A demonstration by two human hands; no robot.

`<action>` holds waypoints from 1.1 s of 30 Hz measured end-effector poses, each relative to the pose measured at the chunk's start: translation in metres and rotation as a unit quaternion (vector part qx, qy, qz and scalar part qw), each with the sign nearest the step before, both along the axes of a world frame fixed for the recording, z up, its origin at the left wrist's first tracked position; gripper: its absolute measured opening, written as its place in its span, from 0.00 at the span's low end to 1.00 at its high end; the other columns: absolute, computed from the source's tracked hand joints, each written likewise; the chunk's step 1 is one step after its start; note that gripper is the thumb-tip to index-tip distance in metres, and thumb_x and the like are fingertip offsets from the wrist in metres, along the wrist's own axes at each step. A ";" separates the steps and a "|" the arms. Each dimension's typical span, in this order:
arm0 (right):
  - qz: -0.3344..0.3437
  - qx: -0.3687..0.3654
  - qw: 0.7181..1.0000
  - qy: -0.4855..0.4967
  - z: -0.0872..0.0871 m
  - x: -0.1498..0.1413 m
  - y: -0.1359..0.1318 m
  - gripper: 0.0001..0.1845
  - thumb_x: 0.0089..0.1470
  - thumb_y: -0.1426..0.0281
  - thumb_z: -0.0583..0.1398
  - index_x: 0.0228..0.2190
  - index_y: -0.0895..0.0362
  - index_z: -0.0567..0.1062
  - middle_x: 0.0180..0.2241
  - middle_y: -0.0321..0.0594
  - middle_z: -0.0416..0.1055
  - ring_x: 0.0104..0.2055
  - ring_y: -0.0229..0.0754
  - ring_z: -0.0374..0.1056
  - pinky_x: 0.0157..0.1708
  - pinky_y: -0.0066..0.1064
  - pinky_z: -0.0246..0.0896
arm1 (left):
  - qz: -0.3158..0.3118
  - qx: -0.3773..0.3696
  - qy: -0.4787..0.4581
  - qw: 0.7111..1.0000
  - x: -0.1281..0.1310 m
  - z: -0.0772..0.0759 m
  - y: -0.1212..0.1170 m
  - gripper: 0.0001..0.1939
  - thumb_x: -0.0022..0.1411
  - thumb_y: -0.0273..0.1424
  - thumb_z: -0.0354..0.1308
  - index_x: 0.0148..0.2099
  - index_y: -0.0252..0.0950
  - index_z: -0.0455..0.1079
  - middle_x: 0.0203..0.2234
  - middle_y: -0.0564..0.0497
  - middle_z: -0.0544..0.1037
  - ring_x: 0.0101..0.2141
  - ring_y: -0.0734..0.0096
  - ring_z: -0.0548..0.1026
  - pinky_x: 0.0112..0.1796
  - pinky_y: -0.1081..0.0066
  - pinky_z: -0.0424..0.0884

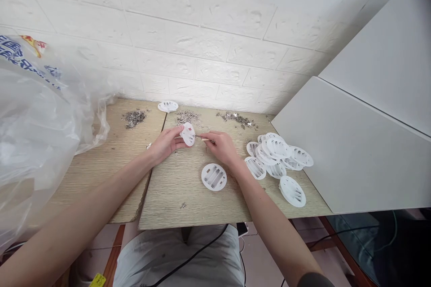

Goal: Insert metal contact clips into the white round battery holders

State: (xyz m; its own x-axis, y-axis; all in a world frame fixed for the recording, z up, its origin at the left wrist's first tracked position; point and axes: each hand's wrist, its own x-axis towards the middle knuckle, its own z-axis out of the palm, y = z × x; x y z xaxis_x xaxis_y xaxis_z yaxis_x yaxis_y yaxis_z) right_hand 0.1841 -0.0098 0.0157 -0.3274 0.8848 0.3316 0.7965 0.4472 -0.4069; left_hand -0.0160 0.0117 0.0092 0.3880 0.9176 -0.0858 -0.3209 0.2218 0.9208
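Observation:
My left hand (168,142) is closed on the edge of a round white plastic battery holder (188,134), tilted up off the table. In my right hand (220,144) is a thin, light-coloured stick-like tool (204,139), its tip pointing at the holder's right edge. Whether the tip touches the holder, and what is at the tip, is too small to tell. Another round battery holder (214,177) lies flat in front of my hands, its slots and springs facing up.
Several white holders (276,150) are heaped at the right by a white panel (353,143). Along the wall lie piles of small metal pieces (134,118), (237,120) and a single holder (167,106). A clear plastic bag (43,121) covers the left side. A seam splits the tabletop.

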 end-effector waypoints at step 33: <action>-0.019 0.020 1.000 -0.011 0.001 0.003 0.000 0.17 0.59 0.73 0.53 0.45 0.51 0.77 0.32 0.39 0.74 0.33 0.39 0.67 0.33 0.27 0.55 | 0.015 0.009 -0.002 1.000 0.001 0.000 -0.002 0.16 0.57 0.40 0.60 0.42 0.32 0.75 0.43 0.41 0.78 0.43 0.61 0.76 0.45 0.62 0.73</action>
State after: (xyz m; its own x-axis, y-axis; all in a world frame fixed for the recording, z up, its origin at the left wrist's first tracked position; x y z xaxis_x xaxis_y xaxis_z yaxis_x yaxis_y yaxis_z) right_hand 0.1870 -0.0093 0.0166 -0.3023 0.8828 0.3596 0.8218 0.4325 -0.3709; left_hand -0.0152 0.0094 0.0095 0.3615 0.9299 -0.0673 -0.3303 0.1952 0.9235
